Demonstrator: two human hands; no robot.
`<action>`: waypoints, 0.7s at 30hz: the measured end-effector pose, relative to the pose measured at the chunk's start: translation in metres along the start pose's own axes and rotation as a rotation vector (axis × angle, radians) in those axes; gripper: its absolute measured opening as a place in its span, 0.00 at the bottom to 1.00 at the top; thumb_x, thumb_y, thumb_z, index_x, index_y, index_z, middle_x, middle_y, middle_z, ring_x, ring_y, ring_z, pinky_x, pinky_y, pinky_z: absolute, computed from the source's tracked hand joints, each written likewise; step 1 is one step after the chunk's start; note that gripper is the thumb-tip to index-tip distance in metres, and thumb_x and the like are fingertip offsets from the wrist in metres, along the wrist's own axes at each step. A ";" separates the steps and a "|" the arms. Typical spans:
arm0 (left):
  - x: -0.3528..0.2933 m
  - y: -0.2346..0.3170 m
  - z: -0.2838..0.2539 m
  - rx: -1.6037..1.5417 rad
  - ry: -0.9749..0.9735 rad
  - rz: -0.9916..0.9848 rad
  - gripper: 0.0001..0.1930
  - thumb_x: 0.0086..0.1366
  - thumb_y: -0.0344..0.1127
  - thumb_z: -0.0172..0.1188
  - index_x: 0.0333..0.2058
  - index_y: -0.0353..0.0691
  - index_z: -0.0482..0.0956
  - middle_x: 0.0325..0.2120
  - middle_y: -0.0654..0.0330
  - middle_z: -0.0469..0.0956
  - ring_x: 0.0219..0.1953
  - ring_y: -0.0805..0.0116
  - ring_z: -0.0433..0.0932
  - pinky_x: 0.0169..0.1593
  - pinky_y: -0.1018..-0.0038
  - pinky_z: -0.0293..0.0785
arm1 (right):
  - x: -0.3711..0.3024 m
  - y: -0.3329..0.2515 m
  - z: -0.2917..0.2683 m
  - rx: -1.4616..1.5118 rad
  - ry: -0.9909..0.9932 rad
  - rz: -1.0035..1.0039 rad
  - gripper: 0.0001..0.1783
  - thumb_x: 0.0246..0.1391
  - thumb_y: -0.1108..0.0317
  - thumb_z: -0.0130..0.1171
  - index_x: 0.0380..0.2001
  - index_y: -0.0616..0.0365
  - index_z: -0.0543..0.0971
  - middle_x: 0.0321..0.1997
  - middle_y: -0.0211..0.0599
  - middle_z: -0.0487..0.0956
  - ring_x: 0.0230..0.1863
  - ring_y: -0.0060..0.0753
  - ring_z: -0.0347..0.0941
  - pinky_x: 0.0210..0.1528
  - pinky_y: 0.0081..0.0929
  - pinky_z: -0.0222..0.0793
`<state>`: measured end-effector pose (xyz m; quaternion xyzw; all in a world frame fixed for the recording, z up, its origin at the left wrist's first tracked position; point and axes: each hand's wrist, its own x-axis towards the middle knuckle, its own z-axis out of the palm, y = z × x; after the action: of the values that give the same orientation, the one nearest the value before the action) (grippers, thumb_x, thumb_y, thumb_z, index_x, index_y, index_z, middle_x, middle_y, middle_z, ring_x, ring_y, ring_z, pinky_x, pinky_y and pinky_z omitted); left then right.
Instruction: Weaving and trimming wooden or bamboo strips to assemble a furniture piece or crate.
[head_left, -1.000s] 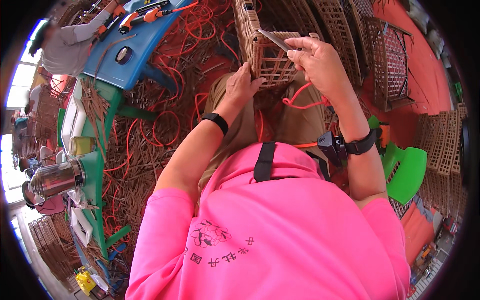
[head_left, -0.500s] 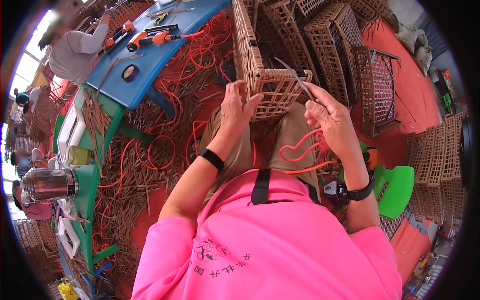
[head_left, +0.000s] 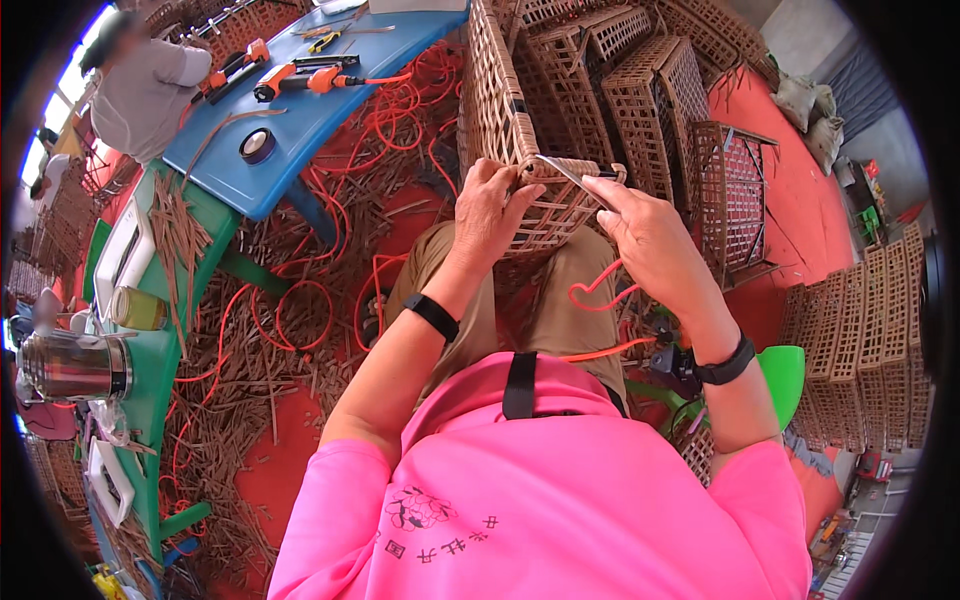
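Observation:
A woven basket (head_left: 498,95) of tan strips stands in front of me, its near end between my knees. My left hand (head_left: 487,215) is closed on the near left corner of its rim, thumb and fingers pinching there. In my right hand (head_left: 645,235) is a slim, pointed metal tool (head_left: 570,172), its tip at the rim beside my left thumb. Whether the tip goes between the strips is too small to tell. A red cord loop (head_left: 590,295) hangs below my right hand.
On the left, a blue table (head_left: 300,150) bears orange nail guns (head_left: 320,78) and a tape roll (head_left: 257,146). Beside it, a green table (head_left: 195,330) holds a steel kettle (head_left: 75,365) and a jar. Strip scraps and red hoses litter the floor. Woven baskets (head_left: 650,100) are stacked ahead and right.
My right hand has moved left and brought the tool's tip down to the basket's rim. My left hand's fingers have closed on the rim corner. The view has shifted slightly.

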<state>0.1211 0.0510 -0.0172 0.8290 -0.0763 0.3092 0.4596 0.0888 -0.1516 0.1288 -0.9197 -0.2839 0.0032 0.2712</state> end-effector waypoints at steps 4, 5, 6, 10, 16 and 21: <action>0.003 0.000 0.002 0.007 0.041 0.086 0.18 0.63 0.44 0.64 0.42 0.33 0.81 0.37 0.51 0.77 0.42 0.52 0.73 0.48 0.62 0.70 | 0.009 -0.010 -0.006 -0.126 -0.011 -0.064 0.21 0.61 0.74 0.53 0.58 0.63 0.75 0.49 0.59 0.80 0.52 0.58 0.77 0.55 0.39 0.71; 0.004 -0.001 0.001 -0.010 0.035 0.099 0.18 0.63 0.43 0.64 0.42 0.32 0.81 0.36 0.51 0.78 0.42 0.52 0.73 0.48 0.62 0.69 | 0.013 -0.013 -0.009 -0.152 -0.061 -0.050 0.21 0.61 0.73 0.53 0.57 0.64 0.75 0.48 0.59 0.80 0.51 0.58 0.77 0.54 0.40 0.71; 0.004 -0.001 0.001 -0.027 0.028 0.113 0.18 0.62 0.43 0.64 0.41 0.32 0.81 0.35 0.51 0.78 0.42 0.52 0.73 0.49 0.62 0.69 | 0.018 -0.016 -0.016 -0.180 -0.106 -0.035 0.21 0.61 0.73 0.53 0.57 0.64 0.75 0.48 0.59 0.80 0.50 0.58 0.77 0.53 0.41 0.72; 0.005 -0.004 -0.001 -0.043 -0.001 0.121 0.17 0.61 0.44 0.65 0.40 0.35 0.82 0.31 0.53 0.80 0.41 0.53 0.73 0.48 0.61 0.68 | 0.051 -0.026 -0.041 -0.412 -0.338 -0.114 0.20 0.59 0.71 0.52 0.55 0.65 0.76 0.45 0.59 0.80 0.47 0.59 0.77 0.50 0.44 0.73; 0.008 -0.009 0.001 -0.096 0.015 0.105 0.15 0.59 0.45 0.67 0.34 0.38 0.82 0.28 0.54 0.79 0.40 0.53 0.73 0.47 0.60 0.67 | 0.047 -0.040 -0.014 -0.579 -0.132 -0.184 0.10 0.49 0.78 0.52 0.36 0.68 0.78 0.31 0.58 0.81 0.38 0.59 0.81 0.43 0.46 0.78; 0.010 -0.009 -0.001 -0.043 -0.027 0.114 0.16 0.56 0.43 0.69 0.31 0.35 0.80 0.28 0.52 0.79 0.39 0.49 0.75 0.45 0.58 0.70 | 0.016 -0.048 0.032 -0.755 0.078 -0.059 0.07 0.52 0.76 0.55 0.34 0.69 0.74 0.28 0.56 0.82 0.34 0.49 0.84 0.34 0.39 0.82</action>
<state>0.1325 0.0581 -0.0175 0.8173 -0.1364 0.3218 0.4580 0.0720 -0.0944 0.1274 -0.9457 -0.2811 -0.1444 -0.0762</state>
